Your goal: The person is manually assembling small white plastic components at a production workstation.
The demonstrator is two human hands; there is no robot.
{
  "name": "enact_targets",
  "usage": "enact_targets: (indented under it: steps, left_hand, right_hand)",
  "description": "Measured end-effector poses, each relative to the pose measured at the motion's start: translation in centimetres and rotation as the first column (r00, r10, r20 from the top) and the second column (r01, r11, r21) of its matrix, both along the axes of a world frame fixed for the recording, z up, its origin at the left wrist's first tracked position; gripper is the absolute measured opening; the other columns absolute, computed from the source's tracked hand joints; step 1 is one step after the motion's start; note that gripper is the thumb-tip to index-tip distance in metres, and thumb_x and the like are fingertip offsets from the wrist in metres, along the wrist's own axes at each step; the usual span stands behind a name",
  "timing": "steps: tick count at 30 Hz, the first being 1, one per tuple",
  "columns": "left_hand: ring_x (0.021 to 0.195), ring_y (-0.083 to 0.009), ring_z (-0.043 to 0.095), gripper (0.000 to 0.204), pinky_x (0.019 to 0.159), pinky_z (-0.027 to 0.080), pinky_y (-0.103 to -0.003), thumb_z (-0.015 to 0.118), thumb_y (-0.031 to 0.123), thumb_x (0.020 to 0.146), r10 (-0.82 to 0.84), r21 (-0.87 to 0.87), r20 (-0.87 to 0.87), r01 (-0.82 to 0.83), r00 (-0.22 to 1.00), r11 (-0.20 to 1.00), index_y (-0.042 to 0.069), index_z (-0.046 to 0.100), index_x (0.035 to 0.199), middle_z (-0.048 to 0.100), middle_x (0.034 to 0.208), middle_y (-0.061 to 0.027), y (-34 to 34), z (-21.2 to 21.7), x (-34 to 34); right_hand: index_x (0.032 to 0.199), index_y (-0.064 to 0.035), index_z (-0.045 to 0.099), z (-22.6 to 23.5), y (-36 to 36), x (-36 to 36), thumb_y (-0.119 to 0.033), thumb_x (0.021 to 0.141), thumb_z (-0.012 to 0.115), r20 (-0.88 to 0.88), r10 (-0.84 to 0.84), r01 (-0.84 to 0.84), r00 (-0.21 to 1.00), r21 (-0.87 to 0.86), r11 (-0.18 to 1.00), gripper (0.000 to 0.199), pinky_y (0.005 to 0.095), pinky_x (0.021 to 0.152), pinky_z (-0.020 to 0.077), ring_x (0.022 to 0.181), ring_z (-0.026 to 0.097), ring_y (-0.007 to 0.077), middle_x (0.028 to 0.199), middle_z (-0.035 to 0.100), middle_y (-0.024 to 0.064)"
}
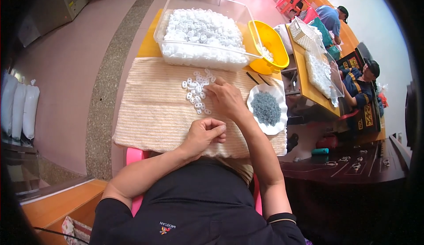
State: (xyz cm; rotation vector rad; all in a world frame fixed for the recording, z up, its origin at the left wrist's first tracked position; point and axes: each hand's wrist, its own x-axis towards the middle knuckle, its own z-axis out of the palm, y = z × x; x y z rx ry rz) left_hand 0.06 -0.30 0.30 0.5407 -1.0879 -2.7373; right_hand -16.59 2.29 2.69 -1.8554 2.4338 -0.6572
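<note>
Both hands rest on a cream towel (150, 108) spread over the yellow table (148, 46) in front of me. My left hand (204, 134) sits near the towel's near edge, fingers curled in with the tips pinched together; whether a small piece is held there I cannot tell. My right hand (227, 100) lies just beyond it, palm down, fingers loosely bent and reaching toward a small scatter of white rings (197, 92), its fingertips touching the pile's right side. It closes on nothing that I can see.

Beyond the rings, at the towel's far edge, stands a clear bin (201, 2) heaped with more of the same white pieces. Right of the bin is a yellow basin (274, 42). Just right of my right hand, on the towel's corner, sits a white scalloped dish (256, 92) filled with small grey parts (266, 108).

Farther right, other people sit at a second table (304, 79) holding a white basket (302, 32). White sacks (20, 108) lean on the floor at far left.
</note>
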Motion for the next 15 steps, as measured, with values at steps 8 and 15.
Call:
enact_targets:
  steps: [8,15]
  left_hand:
    - [0.075,-0.0115,0.063,0.013,0.070,0.057,-0.028,0.063,0.007,0.091,0.021,-0.003,0.006,-0.021,1.000,1.000,-0.001,0.061,0.100,0.064,0.086,-0.0055,-0.1,-0.1,0.1]
    - [0.075,-0.0118,0.063,0.012,0.070,0.057,-0.029,0.062,0.007,0.091,0.015,-0.006,0.004,-0.015,1.000,1.000,-0.001,0.061,0.100,0.064,0.086,-0.0059,0.0,-0.2,0.1]
  right_hand:
    - [0.089,-0.0025,0.063,0.5,3.4,0.4,-0.005,0.081,0.062,0.172,-0.034,0.064,0.985,-0.173,0.983,0.008,0.0399,0.068,0.0481,0.078,0.061,0.0342,0.085,0.061,0.0151]
    - [0.095,-0.0063,0.068,1.7,3.5,0.3,-0.013,0.079,0.066,0.112,-0.065,0.068,0.992,-0.025,0.997,0.017,0.0390,0.073,0.0494,0.083,0.063,0.0322,0.091,0.063,0.0122]
